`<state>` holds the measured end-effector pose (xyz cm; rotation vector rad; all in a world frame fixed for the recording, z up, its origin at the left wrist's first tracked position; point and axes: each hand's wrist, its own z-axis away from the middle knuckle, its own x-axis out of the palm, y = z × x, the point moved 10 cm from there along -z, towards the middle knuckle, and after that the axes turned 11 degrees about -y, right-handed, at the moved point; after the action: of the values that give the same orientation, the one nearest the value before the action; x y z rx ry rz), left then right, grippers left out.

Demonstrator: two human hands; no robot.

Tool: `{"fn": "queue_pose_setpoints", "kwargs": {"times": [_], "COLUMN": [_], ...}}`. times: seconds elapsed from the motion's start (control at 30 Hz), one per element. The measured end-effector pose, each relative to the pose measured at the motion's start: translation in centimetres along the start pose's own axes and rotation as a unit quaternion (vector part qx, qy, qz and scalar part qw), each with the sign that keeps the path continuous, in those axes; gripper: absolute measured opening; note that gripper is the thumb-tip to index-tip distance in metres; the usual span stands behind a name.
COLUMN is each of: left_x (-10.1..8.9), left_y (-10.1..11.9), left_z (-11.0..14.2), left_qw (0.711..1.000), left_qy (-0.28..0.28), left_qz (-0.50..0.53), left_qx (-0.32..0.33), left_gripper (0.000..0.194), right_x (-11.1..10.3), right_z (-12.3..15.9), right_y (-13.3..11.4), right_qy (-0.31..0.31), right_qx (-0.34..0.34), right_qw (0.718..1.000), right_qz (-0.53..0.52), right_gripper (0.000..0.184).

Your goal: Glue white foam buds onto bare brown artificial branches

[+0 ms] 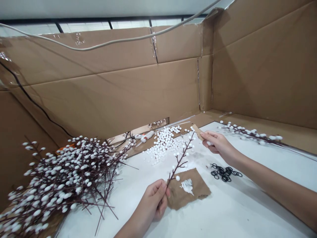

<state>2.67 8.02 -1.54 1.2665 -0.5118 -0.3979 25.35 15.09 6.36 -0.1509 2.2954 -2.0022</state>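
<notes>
A tall enclosure of taped cardboard sheets [111,92] stands around the back and sides of a white bench [230,211], apparently so that loose pieces are kept from rolling away. A large heap of artificial pussy willow branches [61,178] is piled at the left, and a single loose branch [250,134] is laid apart at the right. Between them, a mass of white foam balls [163,143] is spread near a glue gun [146,136], within easy reach. A torn cardboard scrap [189,190] is laid flat at the front, seemingly to keep a smear of white paste [187,186] off the bench. Black rubber rings [224,173] are gathered just beside it. A short willow sprig [180,158] is held by its lower stem in the closed left grip [155,198], its twigs angled up over the scrap and left exposed. The right grip [218,143] is closed on a narrow cardboard strip [197,131], and a small white ball [209,143] appears to be pinched at its fingertips, though it is partly hidden.
</notes>
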Motion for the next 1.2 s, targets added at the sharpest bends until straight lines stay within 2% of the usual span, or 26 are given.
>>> {"fn": "queue_pose_setpoints", "kwargs": {"times": [0.97,1.1,1.2], "left_x": [-0.1,0.1,0.3], "left_y": [0.4,0.8,0.8], "left_z": [0.1,0.4,0.5], "left_qw": [1.0,1.0,1.0], "left_qy": [0.014,0.006,-0.007], "left_qz": [0.008,0.007,0.01], "left_qx": [0.007,0.016,0.02], "left_gripper": [0.04,0.037,0.033], "right_x": [-0.1,0.8,2.9], "right_z": [-0.1,-0.1,0.2], "right_y": [0.1,0.6,1.6], "right_qy": [0.002,-0.029,-0.105], "right_qx": [0.005,0.031,0.081], "right_qw": [1.0,0.999,0.99], "right_qz": [0.009,0.026,0.055], "right_gripper": [0.039,0.039,0.038]}}
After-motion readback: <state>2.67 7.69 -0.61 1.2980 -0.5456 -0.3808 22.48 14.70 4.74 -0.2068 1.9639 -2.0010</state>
